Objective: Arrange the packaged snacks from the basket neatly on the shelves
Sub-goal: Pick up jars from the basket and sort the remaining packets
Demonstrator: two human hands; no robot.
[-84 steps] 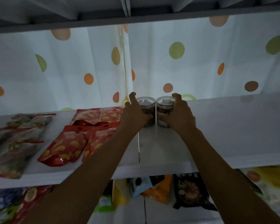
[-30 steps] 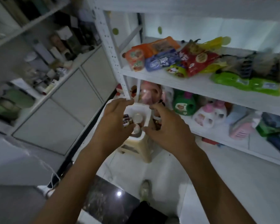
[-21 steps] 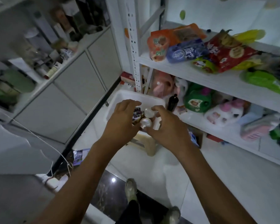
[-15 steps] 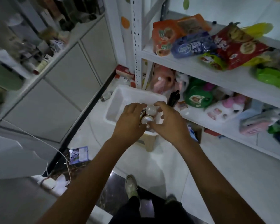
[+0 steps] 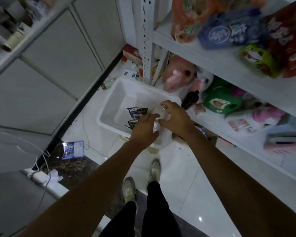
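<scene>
A white basket (image 5: pixel 109 100) sits on a stool at the foot of the white shelves (image 5: pixel 212 62). Inside it are several dark snack packets (image 5: pixel 137 111) and two small jars. My left hand (image 5: pixel 143 130) curls round the nearer jar with the silvery lid (image 5: pixel 156 127). My right hand (image 5: pixel 176 117) closes its fingers and thumb round the farther jar with the white lid (image 5: pixel 160 112). Both jars are still down in the basket. On the shelf above lie an orange bag (image 5: pixel 186 17), a blue bag (image 5: pixel 225 31) and a red bag (image 5: pixel 287 40).
Grey cabinets (image 5: pixel 50 57) stand to the left. The bottom shelf holds a green pouch (image 5: pixel 220 101), a pink bag (image 5: pixel 178 74) and a dark bottle (image 5: pixel 190 100). A packet (image 5: pixel 73 149) and cables lie on the floor. My feet (image 5: pixel 154 170) stand just before the stool.
I have turned from the upper shelf, where two jars were set down, to the basket below. Both hands have dropped into it and closed round two more jars.
</scene>
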